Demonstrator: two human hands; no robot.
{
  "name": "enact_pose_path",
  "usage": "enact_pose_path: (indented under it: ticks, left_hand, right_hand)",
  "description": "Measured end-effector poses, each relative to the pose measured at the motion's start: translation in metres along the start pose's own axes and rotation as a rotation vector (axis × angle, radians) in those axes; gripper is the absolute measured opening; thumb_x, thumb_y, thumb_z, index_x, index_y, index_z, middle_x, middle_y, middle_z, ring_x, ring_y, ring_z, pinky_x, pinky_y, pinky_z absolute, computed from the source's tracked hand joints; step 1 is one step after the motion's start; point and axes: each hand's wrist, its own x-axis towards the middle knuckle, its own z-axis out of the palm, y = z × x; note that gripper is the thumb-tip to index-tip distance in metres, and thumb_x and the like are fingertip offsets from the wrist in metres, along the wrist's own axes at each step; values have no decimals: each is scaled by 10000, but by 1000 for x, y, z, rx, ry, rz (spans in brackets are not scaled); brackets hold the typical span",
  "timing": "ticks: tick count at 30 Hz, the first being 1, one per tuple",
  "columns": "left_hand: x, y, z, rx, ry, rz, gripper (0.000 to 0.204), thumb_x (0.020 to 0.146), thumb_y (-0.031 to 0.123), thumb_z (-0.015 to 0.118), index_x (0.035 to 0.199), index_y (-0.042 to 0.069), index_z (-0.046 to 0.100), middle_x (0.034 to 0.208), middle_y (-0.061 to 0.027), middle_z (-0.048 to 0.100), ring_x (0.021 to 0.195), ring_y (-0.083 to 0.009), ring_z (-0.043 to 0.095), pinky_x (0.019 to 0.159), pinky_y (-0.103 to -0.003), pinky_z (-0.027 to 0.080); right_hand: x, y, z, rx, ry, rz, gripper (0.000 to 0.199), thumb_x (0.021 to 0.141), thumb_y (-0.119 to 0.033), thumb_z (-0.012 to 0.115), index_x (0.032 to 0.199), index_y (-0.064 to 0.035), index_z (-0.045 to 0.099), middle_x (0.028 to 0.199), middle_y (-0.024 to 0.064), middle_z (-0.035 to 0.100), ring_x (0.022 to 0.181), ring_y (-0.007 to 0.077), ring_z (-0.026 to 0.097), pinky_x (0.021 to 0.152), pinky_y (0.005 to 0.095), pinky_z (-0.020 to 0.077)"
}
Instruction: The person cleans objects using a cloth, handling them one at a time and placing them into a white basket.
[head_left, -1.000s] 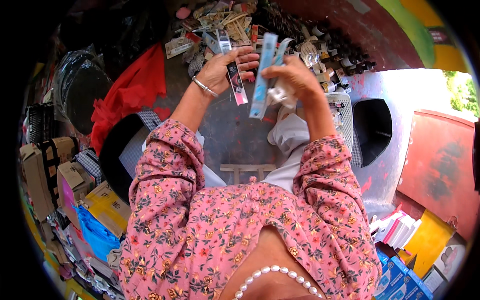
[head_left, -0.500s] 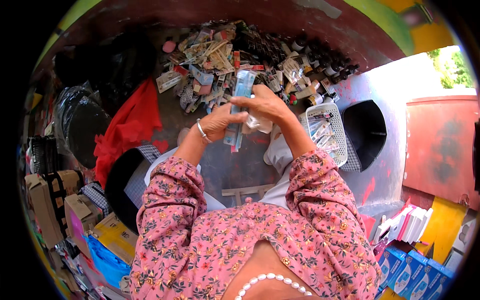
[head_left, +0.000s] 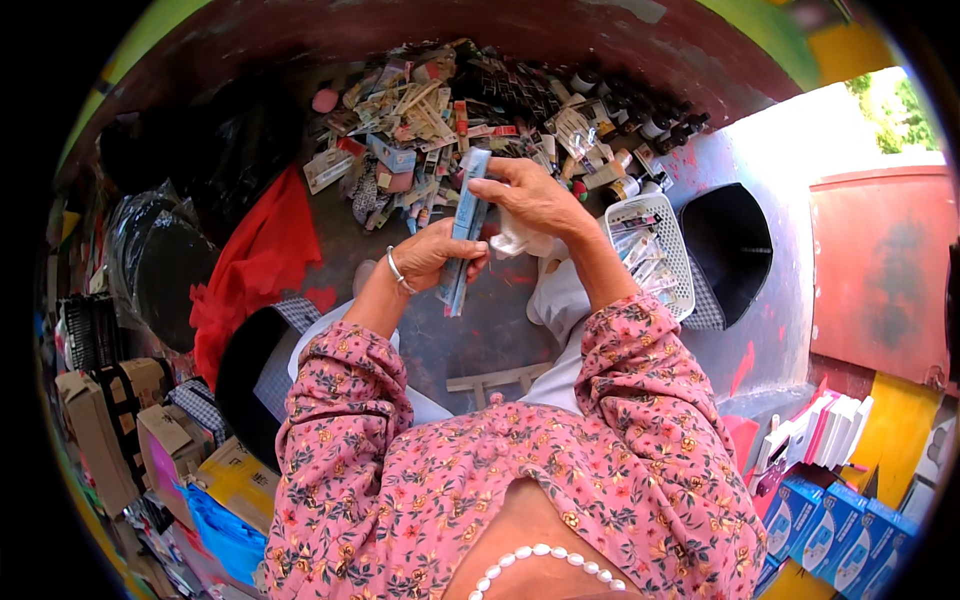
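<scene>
A long, slim light-blue package point(head_left: 467, 212) is held tilted between my two hands, above the floor in front of me. My left hand point(head_left: 432, 252) grips its lower part, the thumb lying across it. Higher up, my right hand point(head_left: 540, 203) pinches the package near its top end. A crumpled white cloth or tissue point(head_left: 518, 238) hangs from under my right palm. Beyond the hands lies a heap of small packaged items point(head_left: 415, 120), mostly cosmetics by their look. To the right stands a white perforated basket point(head_left: 684, 265) with slim packs in it.
Dark bottles point(head_left: 660, 125) stand at the far right by the wall. A black bin-like container point(head_left: 735, 250) is right of the basket, and another point(head_left: 245, 370) at my left. Red fabric point(head_left: 265, 260) drapes at the left. Cardboard boxes point(head_left: 105, 430) and blue boxes point(head_left: 835, 530) flank me.
The blue package has turned more edge-on and looks narrower. My left hand has slid toward its lower end, and my right fingers now pinch its upper part.
</scene>
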Motion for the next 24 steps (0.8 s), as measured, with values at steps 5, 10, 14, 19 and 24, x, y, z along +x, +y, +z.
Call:
enact_pose_path:
  ticks: [5,10,14,19,24]
  left_hand:
    - [3,-1,6,-97,76,-68,314,794,174,639,1007,29,460,625,-1,439,526,-93,411,482,-233,347]
    - [1,3,1,-49,-22,-83,236,794,184,639,881,60,458,608,11,418,497,-80,381,459,-231,316]
    - [3,3,4,-15,8,-31,218,811,208,614,757,77,448,605,6,419,490,-81,376,447,-233,315]
    - [3,4,8,-11,46,-32,204,826,217,591,777,82,446,614,7,413,494,-78,374,449,-229,316]
    - [6,10,13,-5,50,-48,192,833,210,578,782,91,436,597,32,369,466,-54,326,423,-208,270]
  right_hand:
    - [6,12,5,-165,152,-66,343,782,-266,588,995,3,592,878,131,627,763,197,583,707,311,448]
    - [3,3,-7,-138,157,-104,303,788,-245,574,967,-4,610,908,116,620,822,167,567,752,310,438]
    - [2,4,-5,-231,162,-107,312,759,-251,576,930,6,622,853,137,627,794,200,588,737,309,445]
    - [4,4,-2,-256,146,-66,346,743,-261,580,927,29,621,842,171,631,788,246,604,743,315,448]
    - [5,9,-7,-119,174,-105,362,714,-286,626,900,25,634,818,138,632,776,208,593,737,313,443]
